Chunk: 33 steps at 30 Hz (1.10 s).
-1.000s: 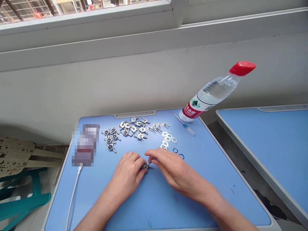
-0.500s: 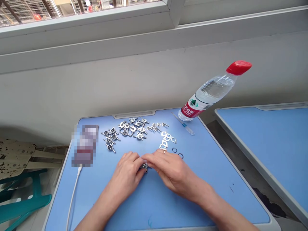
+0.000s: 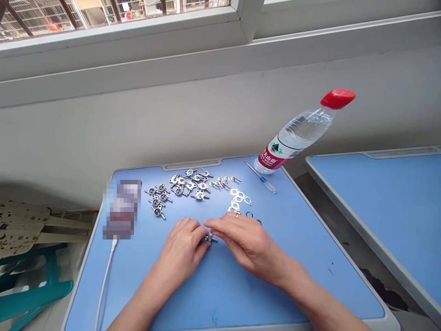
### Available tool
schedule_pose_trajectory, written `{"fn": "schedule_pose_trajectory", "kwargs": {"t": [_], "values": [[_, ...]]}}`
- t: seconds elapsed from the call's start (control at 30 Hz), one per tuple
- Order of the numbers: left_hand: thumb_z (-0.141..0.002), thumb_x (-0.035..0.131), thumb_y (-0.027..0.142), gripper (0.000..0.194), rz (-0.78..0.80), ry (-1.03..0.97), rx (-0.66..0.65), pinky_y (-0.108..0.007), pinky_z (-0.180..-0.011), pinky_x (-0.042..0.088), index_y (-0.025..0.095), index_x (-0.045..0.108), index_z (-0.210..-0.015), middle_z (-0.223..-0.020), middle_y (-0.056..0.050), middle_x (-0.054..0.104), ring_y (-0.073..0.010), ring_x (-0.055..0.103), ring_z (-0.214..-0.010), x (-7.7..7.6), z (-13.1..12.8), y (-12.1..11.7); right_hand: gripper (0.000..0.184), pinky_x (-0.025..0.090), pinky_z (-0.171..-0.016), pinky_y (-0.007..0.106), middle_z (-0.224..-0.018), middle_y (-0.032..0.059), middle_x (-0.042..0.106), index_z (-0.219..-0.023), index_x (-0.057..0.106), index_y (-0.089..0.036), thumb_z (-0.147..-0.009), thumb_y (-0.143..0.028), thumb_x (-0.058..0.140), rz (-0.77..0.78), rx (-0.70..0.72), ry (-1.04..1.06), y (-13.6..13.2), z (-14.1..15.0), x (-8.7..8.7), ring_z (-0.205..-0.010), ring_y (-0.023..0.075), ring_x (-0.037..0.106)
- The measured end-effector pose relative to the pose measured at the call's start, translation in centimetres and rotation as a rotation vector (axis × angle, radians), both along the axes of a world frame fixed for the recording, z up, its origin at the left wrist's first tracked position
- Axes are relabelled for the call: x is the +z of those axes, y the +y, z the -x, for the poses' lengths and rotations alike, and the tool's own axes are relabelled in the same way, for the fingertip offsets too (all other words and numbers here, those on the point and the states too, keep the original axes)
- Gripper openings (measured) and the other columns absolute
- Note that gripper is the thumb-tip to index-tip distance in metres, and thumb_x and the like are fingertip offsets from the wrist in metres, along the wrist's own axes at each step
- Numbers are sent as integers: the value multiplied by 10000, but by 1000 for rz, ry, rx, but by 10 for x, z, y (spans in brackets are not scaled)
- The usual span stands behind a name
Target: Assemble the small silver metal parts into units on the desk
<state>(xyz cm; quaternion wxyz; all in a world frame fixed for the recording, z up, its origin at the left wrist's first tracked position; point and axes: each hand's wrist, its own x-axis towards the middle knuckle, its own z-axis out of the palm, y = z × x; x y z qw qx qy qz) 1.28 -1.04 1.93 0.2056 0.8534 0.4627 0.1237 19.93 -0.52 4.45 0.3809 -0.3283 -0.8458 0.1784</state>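
A small silver metal fitting [image 3: 208, 238] with a short stem rests low over the blue table. My left hand [image 3: 186, 241] is closed on it, thumb and fingers around its left side. From the right, my right hand [image 3: 243, 237] reaches over the fitting, fingers bent together and the tips close above it; whatever they pinch is hidden. Beyond my right fingers lie flat metal gaskets [image 3: 239, 196] and dark rubber rings [image 3: 249, 214], one partly covered by that hand. Similar metal fittings [image 3: 191, 184] form a loose group farther back, with several round-faced ones [image 3: 157, 211] to their left.
A water bottle [image 3: 290, 142] with a red cap stands at the back right, beside a thin screwdriver [image 3: 262, 178]. On the left lies a blurred phone-like device [image 3: 122, 209] with a white cable [image 3: 107, 271]. Small stemmed parts [image 3: 223, 182] lie near the gaskets. Another blue table [image 3: 386, 202] stands right.
My right fingertips have lifted slightly off the fitting, so its stem shows more. My left hand keeps its hold. The view has shifted a little.
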Motion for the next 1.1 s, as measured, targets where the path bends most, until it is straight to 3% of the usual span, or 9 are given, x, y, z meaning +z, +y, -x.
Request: {"fn": "schedule_pose_trajectory", "kwargs": {"t": [0.2,0.37,0.57,0.83,1.1], "values": [[-867,604,139,56,22,-13,-11,-370,-737,475,193,611,-879,-871,-30,616,-215,550,-821,-1,0,-1,233,463,-556,277,-776,36,688,-1111,593,-164,-969,-107,418,-34,-10,0,0,3,-1,-625,139,579],[-887,576,146,75,28,-35,3,-369,-764,476,194,603,-938,-947,-44,631,-216,559,-860,0,0,0,318,528,-715,313,-961,74,697,-1194,554,-170,-951,-71,375,113,86,-17,-2,0,8,-863,172,639],[-884,586,140,57,19,18,-9,-346,-729,462,193,605,-891,-877,-31,609,-211,544,-828,1,1,2,238,470,-579,276,-797,37,696,-1049,604,-181,-957,-93,403,33,30,56,1,2,2,-652,146,594],[-894,586,151,51,16,13,-30,-349,-748,467,192,614,-886,-884,-31,604,-211,537,-842,1,3,4,197,469,-591,243,-690,17,661,-842,613,-188,-966,-201,462,10,-102,95,2,8,-5,-597,124,577],[-908,544,137,304,56,-171,-67,-379,-890,480,276,602,-1172,-1073,-46,601,-219,551,-1002,-5,14,13,149,521,-647,260,-772,41,701,-922,652,-178,-930,-236,515,71,-174,211,9,8,-17,-664,141,625]]}}
